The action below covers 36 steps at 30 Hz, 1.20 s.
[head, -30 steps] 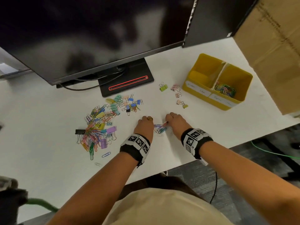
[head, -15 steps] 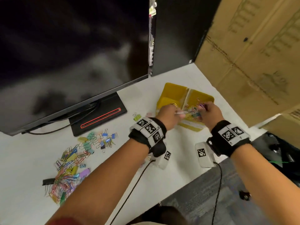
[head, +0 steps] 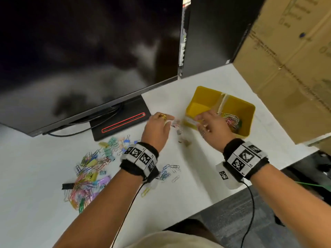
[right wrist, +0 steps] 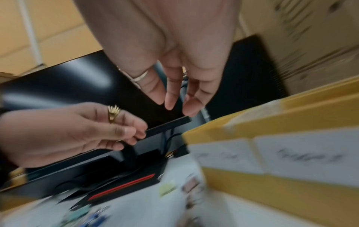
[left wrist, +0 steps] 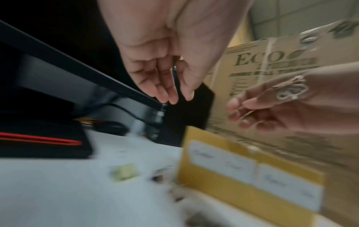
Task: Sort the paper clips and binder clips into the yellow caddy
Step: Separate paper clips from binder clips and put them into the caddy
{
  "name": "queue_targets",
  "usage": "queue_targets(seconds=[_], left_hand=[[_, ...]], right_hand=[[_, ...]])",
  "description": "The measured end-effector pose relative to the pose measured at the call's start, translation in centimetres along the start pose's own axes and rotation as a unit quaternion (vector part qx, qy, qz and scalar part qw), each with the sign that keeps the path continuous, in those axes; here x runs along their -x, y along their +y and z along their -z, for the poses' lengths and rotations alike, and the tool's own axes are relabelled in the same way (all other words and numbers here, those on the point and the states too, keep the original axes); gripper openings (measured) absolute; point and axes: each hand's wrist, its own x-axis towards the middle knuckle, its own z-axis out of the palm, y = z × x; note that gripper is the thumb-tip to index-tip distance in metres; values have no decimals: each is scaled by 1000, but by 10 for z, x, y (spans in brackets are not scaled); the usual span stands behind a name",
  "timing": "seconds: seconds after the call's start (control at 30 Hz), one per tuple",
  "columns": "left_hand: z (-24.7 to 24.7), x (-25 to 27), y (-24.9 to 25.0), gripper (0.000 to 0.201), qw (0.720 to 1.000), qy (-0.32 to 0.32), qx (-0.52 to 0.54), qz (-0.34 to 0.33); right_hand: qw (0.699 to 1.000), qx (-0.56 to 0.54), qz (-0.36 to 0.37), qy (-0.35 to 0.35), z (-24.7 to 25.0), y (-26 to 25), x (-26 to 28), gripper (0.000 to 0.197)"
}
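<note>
The yellow caddy (head: 249, 120) stands on the white table at the right, with two labelled compartments. A heap of coloured paper clips (head: 232, 120) lies in its right compartment; the left one looks bare. My left hand (head: 169, 120) hovers just left of the caddy with its fingers loose and nothing in them (left wrist: 170, 98). My right hand (head: 199, 119) hangs over the caddy's front wall, fingers relaxed and empty (right wrist: 174, 106). A big mixed pile of paper clips and binder clips (head: 89, 172) lies at the left. A few binder clips (head: 179, 130) sit between my hands.
A monitor's black stand (head: 123, 122) with a red stripe is behind the pile, the screen looming above. A second dark monitor and a cardboard box (head: 286, 68) close off the right. A few loose paper clips (head: 170, 170) lie by my left wrist. The table edge runs near me.
A second ago both hands gathered paper clips on the table. Half a second ago they held them over the caddy's right compartment. Now both hands are empty and drawn back from it.
</note>
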Motion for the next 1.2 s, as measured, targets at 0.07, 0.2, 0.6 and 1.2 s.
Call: queue_targets(seconds=[0.07, 0.2, 0.6, 1.2], left_hand=[[21, 22, -48, 28, 990, 8, -87, 111], [41, 66, -126, 43, 944, -97, -226, 220], [37, 132, -145, 55, 909, -191, -297, 220], [46, 172, -155, 59, 915, -195, -229, 268]], right_hand=[[996, 3, 49, -76, -36, -19, -7, 25], [959, 59, 138, -239, -118, -58, -28, 46], [880, 330, 170, -298, -160, -62, -50, 56], [825, 231, 342, -387, -182, -95, 25, 56]])
